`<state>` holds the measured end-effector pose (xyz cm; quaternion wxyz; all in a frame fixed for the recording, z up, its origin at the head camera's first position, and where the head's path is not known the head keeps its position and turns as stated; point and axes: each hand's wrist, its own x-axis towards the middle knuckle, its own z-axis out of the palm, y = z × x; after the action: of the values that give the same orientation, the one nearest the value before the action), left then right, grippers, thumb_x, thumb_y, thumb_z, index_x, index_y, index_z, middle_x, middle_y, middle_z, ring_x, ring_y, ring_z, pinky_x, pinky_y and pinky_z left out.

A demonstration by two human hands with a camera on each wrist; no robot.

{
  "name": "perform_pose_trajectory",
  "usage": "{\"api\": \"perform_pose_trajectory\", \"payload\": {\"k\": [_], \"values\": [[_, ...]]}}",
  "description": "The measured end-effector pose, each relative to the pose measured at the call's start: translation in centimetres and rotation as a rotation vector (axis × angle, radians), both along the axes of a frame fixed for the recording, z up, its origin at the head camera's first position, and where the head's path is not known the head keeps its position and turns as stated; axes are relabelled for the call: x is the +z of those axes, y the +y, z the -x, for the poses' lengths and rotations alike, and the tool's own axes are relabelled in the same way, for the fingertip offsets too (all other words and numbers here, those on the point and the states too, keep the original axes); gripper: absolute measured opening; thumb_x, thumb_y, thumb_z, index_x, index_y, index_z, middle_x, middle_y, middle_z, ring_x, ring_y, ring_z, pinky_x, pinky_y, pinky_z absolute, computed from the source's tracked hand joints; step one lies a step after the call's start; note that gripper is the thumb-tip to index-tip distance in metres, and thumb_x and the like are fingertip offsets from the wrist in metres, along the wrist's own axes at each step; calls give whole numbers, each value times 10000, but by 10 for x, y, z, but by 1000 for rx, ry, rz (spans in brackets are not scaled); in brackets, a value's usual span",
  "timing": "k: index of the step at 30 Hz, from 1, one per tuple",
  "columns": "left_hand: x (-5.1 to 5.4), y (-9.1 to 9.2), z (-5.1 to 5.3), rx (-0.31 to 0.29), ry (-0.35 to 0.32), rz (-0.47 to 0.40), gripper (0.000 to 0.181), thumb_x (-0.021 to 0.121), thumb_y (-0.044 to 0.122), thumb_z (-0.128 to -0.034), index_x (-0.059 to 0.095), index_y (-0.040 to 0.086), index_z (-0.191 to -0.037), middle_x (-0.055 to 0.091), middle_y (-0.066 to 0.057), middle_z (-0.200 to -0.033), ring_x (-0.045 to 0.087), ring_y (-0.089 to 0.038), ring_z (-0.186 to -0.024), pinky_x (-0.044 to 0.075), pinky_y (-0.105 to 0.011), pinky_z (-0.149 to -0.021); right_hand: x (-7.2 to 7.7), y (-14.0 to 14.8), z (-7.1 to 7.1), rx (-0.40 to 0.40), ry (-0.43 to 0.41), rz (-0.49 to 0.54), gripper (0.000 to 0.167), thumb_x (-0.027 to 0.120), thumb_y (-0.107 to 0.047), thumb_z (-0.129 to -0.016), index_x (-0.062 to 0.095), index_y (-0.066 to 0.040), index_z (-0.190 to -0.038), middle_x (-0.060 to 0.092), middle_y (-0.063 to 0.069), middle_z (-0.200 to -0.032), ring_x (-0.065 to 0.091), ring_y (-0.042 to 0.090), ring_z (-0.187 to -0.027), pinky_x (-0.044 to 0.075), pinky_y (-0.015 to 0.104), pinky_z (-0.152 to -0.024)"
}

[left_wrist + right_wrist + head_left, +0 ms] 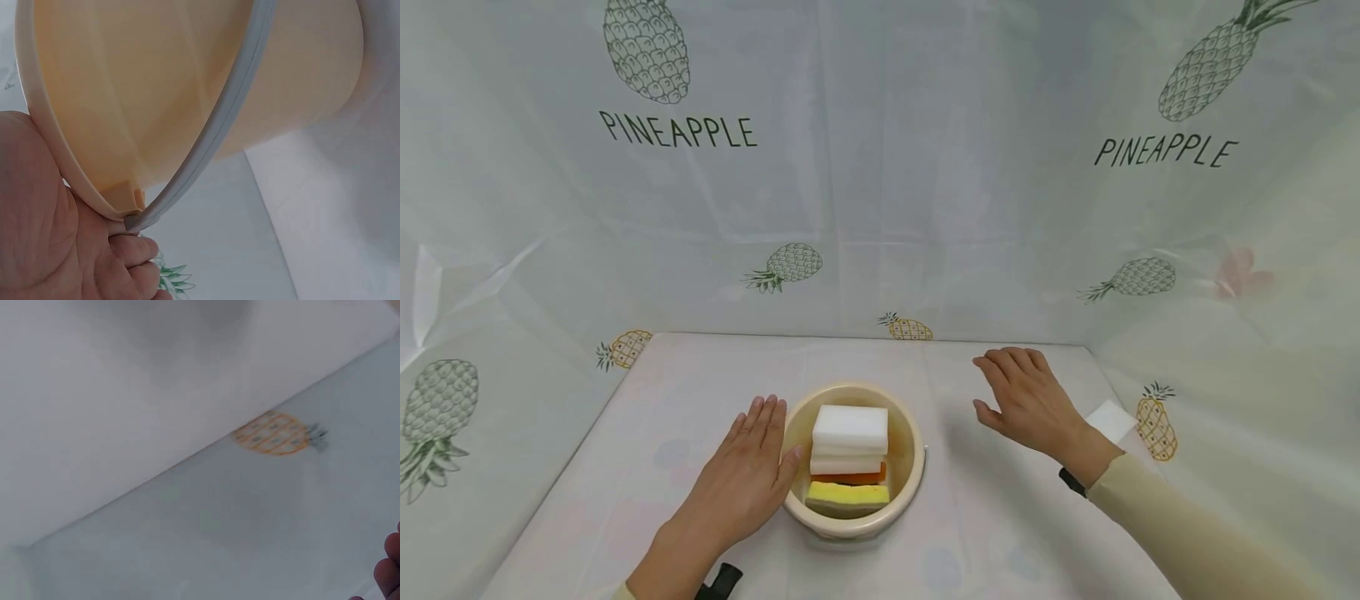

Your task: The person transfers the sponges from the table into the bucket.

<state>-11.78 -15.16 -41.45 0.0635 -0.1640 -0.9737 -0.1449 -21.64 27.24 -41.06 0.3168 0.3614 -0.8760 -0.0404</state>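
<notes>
A cream bucket (913, 479) stands upright on the table, holding a white sponge block (850, 427) over paler pieces, an orange strip (872, 477) and a yellow sponge (847, 493). My left hand (741, 475) lies against the bucket's left side, fingers straight and thumb at the rim. In the left wrist view, that palm touches the rim beside the end of the pale grey handle (209, 134). To the right of the bucket, my right hand (1030, 404) hovers apart from it, fingers relaxed and holding nothing. Only a few of its fingertips (389, 575) show in the right wrist view.
A white square piece (1110, 420) lies at the table's right edge, partly behind my right wrist. Pale sheeting (880, 200) with printed pineapples rises behind the table (662, 383) and along both sides. Each wrist wears a black strap.
</notes>
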Motion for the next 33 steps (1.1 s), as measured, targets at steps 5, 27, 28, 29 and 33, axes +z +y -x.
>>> {"api": "perform_pose_trajectory", "payload": {"k": [5, 27, 28, 29, 33], "values": [[0, 0, 0, -1, -2, 4, 715, 437, 423, -1131, 316, -96, -1608, 334, -287, -1670, 256, -424, -1594, 248, -597, -1289, -10, 44, 9, 1, 46, -119, 561, 361, -390, -1022, 614, 42, -1275, 648, 178, -1176, 613, 395, -1060, 518, 538, -893], [2, 1, 0, -2, -1, 1, 703, 446, 407, -1130, 333, -105, -1598, 345, -294, -1663, 272, -435, -1587, 263, -600, -1283, -40, 211, -1, -252, -176, -509, 718, 876, -50, -758, 574, 11, -1406, 637, 163, -1384, 580, 380, -1260, 521, 541, -936], [1, 1, 0, -2, -1, 1, 703, 450, 406, -1129, 334, -106, -1598, 346, -295, -1662, 273, -436, -1586, 265, -600, -1282, -41, 215, -2, -253, -187, -515, 720, 882, -45, -755, 573, 5, -1404, 634, 162, -1391, 578, 384, -1263, 519, 550, -943], [1, 1, 0, -2, -1, 0, 703, 453, 404, -1128, 335, -106, -1597, 348, -295, -1661, 274, -436, -1586, 266, -599, -1282, -42, 218, -2, -254, -192, -519, 722, 889, -41, -751, 572, -3, -1399, 632, 160, -1396, 577, 385, -1266, 518, 556, -947], [0, 1, 0, 4, -1, 9, 705, 453, 407, -1127, 330, -100, -1601, 345, -285, -1666, 264, -425, -1592, 262, -588, -1287, -49, 231, -2, -239, -187, -504, 682, 859, -56, -764, 569, -26, -1381, 639, 151, -1389, 586, 385, -1250, 523, 575, -948]]}}
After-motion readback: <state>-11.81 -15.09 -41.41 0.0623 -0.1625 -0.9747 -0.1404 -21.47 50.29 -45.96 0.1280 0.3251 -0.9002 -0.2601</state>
